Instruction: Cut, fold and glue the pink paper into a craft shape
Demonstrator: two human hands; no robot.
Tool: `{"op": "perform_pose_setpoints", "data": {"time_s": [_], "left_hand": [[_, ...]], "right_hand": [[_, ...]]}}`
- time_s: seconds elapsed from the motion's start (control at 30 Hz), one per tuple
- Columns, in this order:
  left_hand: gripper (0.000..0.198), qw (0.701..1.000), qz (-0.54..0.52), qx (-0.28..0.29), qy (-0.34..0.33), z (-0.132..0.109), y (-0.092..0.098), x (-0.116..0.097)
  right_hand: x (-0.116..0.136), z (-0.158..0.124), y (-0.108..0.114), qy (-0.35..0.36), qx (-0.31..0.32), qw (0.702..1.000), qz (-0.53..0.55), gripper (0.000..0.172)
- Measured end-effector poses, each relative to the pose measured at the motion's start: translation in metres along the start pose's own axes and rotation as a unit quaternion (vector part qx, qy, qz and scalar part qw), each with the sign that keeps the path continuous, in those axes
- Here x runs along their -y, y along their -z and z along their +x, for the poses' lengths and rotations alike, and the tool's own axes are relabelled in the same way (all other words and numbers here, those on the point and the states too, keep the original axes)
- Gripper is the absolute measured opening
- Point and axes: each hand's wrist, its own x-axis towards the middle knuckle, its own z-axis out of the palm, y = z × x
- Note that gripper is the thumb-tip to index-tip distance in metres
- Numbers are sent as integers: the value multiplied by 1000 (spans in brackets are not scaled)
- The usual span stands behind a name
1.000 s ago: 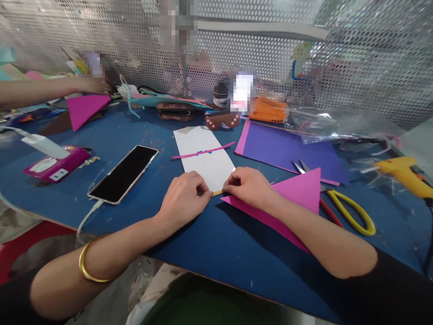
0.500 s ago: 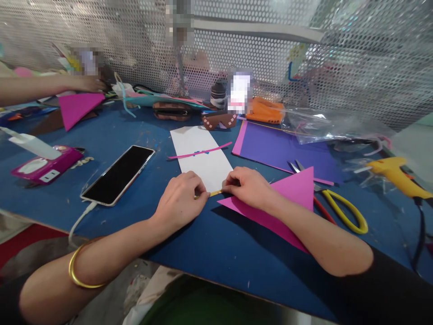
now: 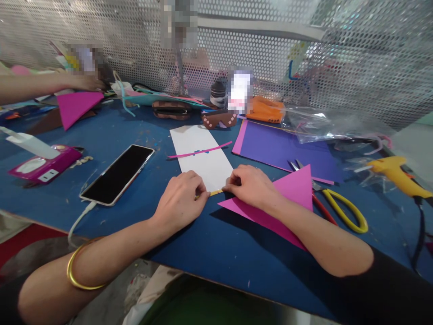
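Note:
My left hand [image 3: 182, 198] and my right hand [image 3: 248, 185] rest on the blue table [image 3: 216, 243], fingers curled, each pinching one end of a thin yellow strip [image 3: 214, 193] stretched between them. The strip lies at the near edge of a white paper sheet [image 3: 203, 155], across which a pink paper strip [image 3: 201, 151] lies. Under my right wrist sits a pink paper triangle [image 3: 287, 198]. A gold bangle [image 3: 76, 271] circles my left forearm.
A phone [image 3: 118, 174] on a cable lies left, beside a magenta box [image 3: 45, 164]. Purple paper [image 3: 284, 149], yellow-handled scissors [image 3: 338, 210] and a yellow glue gun [image 3: 401, 176] are right. Another person's arm [image 3: 40, 85] reaches near a pink triangle [image 3: 76, 106] far left. A perforated metal screen [image 3: 270, 49] backs the table.
My hands stay pinched on the yellow strip, almost unmoved. The view shifted slightly, so table items sit a little further left than a second ago.

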Motion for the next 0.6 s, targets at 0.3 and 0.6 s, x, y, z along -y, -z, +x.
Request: {"op": "perform_pose_setpoints", "data": {"time_s": [0.3, 0.6], "left_hand": [[17, 1000, 2, 15, 3, 1, 1, 0], [20, 1000, 3, 11, -17, 1, 1, 0]], "right_hand": [[-17, 4, 9, 65, 51, 996, 36, 10], [-13, 4, 5, 5, 10, 1000, 7, 18]]}}
